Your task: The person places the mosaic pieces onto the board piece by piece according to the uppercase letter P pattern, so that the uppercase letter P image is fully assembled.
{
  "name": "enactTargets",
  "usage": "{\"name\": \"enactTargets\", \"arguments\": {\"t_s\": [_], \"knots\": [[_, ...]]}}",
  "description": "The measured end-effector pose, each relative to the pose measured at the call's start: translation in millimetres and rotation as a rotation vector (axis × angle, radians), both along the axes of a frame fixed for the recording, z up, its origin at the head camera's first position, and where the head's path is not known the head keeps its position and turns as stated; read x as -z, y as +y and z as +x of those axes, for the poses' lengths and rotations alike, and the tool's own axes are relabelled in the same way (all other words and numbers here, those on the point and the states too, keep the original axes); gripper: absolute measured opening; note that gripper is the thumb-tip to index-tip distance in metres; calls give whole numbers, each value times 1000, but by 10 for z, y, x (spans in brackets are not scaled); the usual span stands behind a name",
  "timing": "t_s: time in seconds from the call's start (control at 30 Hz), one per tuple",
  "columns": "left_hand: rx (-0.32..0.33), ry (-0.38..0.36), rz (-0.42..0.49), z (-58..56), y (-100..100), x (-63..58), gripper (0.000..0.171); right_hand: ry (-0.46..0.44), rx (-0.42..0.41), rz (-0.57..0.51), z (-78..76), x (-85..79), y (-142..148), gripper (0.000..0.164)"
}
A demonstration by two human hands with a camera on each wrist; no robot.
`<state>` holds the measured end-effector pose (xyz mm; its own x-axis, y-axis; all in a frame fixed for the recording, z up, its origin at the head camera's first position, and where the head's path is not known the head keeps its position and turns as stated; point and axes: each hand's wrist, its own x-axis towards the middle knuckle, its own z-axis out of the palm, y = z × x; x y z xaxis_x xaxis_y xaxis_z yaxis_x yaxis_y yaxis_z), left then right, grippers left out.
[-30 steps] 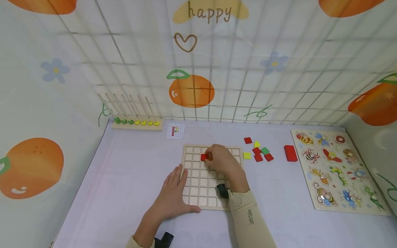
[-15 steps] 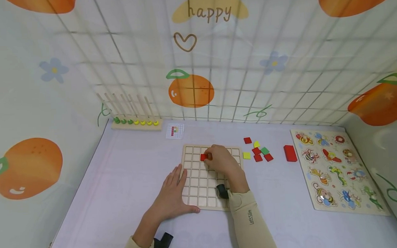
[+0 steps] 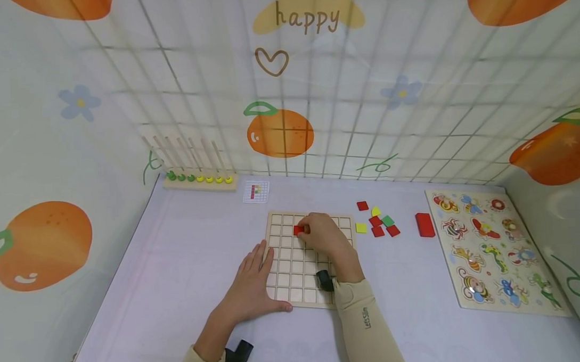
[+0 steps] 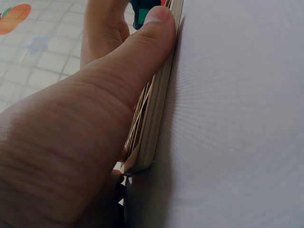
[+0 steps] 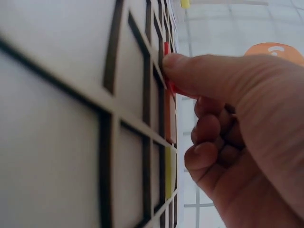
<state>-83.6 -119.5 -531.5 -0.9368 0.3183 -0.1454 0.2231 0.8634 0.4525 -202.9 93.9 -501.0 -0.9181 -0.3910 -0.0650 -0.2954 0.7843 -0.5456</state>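
A wooden grid board (image 3: 284, 266) lies on the table between the two hands. My left hand (image 3: 245, 286) rests along its left side with the fingers straight, the thumb at the near edge; the left wrist view has that thumb (image 4: 154, 33) against the board's side. Over the upper middle of the grid, my right hand (image 3: 326, 235) pinches a small red square tile (image 3: 298, 230) between thumb and fingers. In the right wrist view the red tile (image 5: 172, 89) shows beneath the thumb tip, and a yellow tile (image 5: 168, 173) sits in a cell farther along. The right hand hides several cells.
Loose red tiles (image 3: 378, 231), a green tile (image 3: 388, 220) and yellow tiles (image 3: 361, 228) lie right of the board. Beyond them are a red block (image 3: 425, 225) and an insect puzzle board (image 3: 494, 248). A pattern card (image 3: 256, 192) and a bead rack (image 3: 200, 187) stand behind.
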Motion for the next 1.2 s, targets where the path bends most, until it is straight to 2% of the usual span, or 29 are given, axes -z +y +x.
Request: {"name": "enactTargets", "arguments": {"t_s": [0.5,0.73,0.9,1.2], "knots": [[5,4,17,13,-2,-22,142,14,6,-13,19,1,31,14],[0,2,5,20,-5,-18,143,20,26,-57,23,-7,130,15],[-4,10,13,20,-3,-19,143,-6,66,-78,9,-5,248,27],[-7,-4,20,10,6,-19,142,-19,159,-87,25,-39,588,33]]}}
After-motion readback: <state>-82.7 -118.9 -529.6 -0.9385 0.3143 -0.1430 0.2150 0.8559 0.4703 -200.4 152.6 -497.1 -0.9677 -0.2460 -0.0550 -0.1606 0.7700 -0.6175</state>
